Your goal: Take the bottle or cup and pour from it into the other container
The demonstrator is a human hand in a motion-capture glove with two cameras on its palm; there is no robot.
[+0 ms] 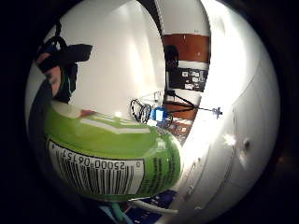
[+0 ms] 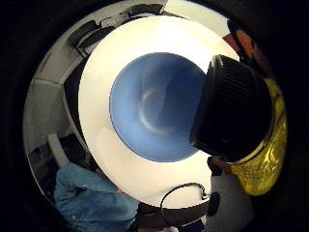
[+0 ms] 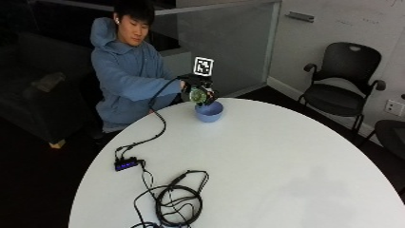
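Outside view: right hand (image 3: 197,91) gripping a green bottle (image 3: 201,96).
It is tilting the capped bottle just above the blue bowl (image 3: 208,112) on the white surface (image 3: 272,161).

A glossy green printed label with a white barcode panel is seen wrapped round the bottle (image 1: 112,158), whose surface looks like smooth, shiny plastic. Its black cap (image 2: 234,113) is matt and finely ribbed along the side. The blue bowl (image 3: 208,112) is smooth inside, with a soft sheen. The round white table (image 3: 265,166) is smooth and faintly reflective. The glove on the right hand (image 3: 197,90) is matt black. The person's blue hooded top (image 3: 126,76) is soft matt cloth.
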